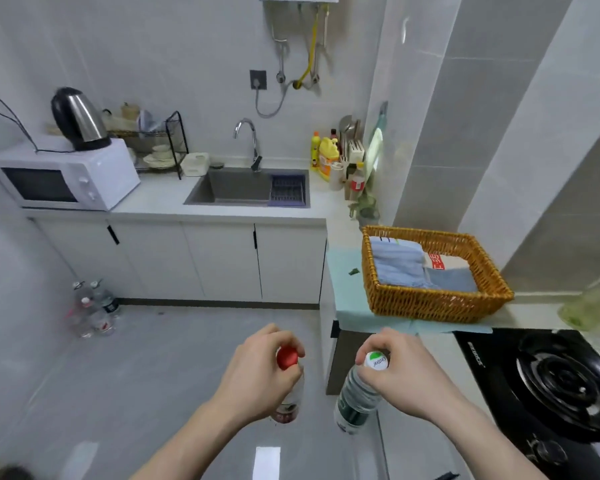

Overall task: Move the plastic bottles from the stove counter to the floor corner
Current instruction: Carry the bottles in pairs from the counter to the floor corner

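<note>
While carried by the necks, both bottles hang free over the floor, off the stove counter already.
left hand (257,370): near centre, fingers curled round neck of red-capped bottle (287,386); top grip lets body dangle upright, easy to set down standing.
right hand (406,370): just right of it, fingertips pinched round neck under white-and-green cap of green-labelled bottle (357,396); same hanging grip, body tilted slightly left.
both hands: clamped, one bottle each, apart from one another; likely two per trip to cut walking.
stove (555,386): near right, black burner on counter; source side, now behind the right arm.
pale green bottle (593,306): right edge beside stove, blurred; probably left for a later trip, cannot tell if part of the task.
wicker basket (433,275): mid right on counter end, folded cloths inside; not involved.
bottle cluster (94,310): far left floor corner by cabinet base, several clear bottles standing close together; looks like the drop spot, well apart from hands.
sink (246,188): far centre, tap behind.
microwave (66,178): far left, kettle (78,117) on top.
stage: carry under way, placing not yet done.
</note>
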{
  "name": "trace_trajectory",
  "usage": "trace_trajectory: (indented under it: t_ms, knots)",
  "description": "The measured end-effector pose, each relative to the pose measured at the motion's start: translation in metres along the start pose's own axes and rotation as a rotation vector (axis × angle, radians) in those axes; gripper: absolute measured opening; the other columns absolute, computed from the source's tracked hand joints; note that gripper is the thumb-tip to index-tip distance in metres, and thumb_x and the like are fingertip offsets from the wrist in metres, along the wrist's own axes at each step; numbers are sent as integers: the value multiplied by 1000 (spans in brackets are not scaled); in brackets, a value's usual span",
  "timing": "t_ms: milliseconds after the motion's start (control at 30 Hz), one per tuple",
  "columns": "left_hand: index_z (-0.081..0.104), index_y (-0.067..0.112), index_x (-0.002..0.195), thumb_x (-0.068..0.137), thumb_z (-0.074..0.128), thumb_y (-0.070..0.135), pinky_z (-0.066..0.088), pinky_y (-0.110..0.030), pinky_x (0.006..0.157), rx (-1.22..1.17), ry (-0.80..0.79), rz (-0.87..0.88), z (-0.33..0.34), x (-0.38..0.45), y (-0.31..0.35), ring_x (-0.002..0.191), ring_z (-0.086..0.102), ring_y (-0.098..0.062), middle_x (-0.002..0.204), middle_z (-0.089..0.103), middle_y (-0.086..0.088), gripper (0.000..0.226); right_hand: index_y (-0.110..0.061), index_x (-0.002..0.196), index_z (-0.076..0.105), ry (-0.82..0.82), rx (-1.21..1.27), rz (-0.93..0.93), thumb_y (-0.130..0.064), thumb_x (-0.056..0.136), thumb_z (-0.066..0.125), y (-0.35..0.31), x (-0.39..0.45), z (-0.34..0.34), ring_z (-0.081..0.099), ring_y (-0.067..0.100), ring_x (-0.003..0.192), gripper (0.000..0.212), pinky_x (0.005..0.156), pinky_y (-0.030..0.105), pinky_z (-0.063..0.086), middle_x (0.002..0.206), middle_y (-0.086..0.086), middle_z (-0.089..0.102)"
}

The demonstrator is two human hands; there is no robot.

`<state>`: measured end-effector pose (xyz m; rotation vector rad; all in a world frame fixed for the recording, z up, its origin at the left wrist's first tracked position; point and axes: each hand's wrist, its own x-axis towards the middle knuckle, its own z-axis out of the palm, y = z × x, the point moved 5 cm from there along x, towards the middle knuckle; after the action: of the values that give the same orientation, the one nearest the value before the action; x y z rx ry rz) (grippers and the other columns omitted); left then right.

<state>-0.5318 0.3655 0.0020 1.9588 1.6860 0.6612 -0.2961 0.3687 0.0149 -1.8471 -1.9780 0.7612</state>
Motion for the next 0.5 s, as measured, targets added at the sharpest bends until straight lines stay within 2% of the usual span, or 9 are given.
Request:
trace_trajectory:
  t_ms: [133,300,433,500]
  knots:
    - [63,40,85,79,68,34,44,-19,67,15,70,-107,-18,30,-34,79,57,-5,91,55,18,10,-35,76,71,-78,-36,-97,-36,71,69,-21,66,20,63,1,84,5,72,26,56,89,-17,66]
    - [62,39,85,79,69,33,39,-15,66,14,165,-243,-44,57,-72,81,56,-2,92,55,20,11,-33,77,70,-175,-87,-242,-34,76,69,-61,143,45,60,4,85,2,65,18,47,90,-19,63]
    - [62,40,81,76,72,32,42,-19,66,4,275,-373,-74,64,-109,78,57,-5,92,59,19,14,-33,80,68,-255,-112,-350,-37,76,67,-102,190,72,59,5,92,6,80,26,53,94,-17,62]
    - [62,40,81,76,72,33,41,-19,66,2,326,-424,-91,65,-128,81,57,-3,91,59,20,14,-33,81,68,-293,-116,-388,-36,75,66,-126,211,86,59,5,94,7,80,28,53,96,-17,62]
